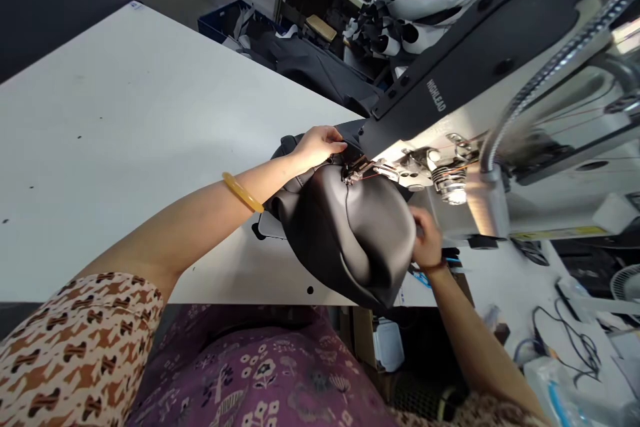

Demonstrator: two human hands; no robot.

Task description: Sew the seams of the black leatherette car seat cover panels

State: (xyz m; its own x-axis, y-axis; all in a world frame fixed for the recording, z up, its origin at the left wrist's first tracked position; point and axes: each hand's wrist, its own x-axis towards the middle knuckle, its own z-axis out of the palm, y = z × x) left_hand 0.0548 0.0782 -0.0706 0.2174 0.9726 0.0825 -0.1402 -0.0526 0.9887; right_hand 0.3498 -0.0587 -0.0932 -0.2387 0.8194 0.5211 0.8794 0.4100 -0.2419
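Note:
A bulky piece of dark grey leather [350,233] lies bunched on the white sewing table [125,147], its upper edge under the presser foot [353,172] of the sewing machine [480,80]. My left hand [320,145] rests on the leather's far edge just left of the needle, fingers curled down and pressed on the material. My right hand [425,240] grips the right side of the bunched leather, fingers closed on it. A yellow bangle [243,192] circles my left wrist. Red thread runs from the machine to the needle.
The machine head overhangs the right half of the table, with a bright lamp [453,195] under it. Cables, scissors and small tools [565,327] lie at right. Behind the table are a blue crate [220,21] and piles of dark and grey cut pieces [400,20].

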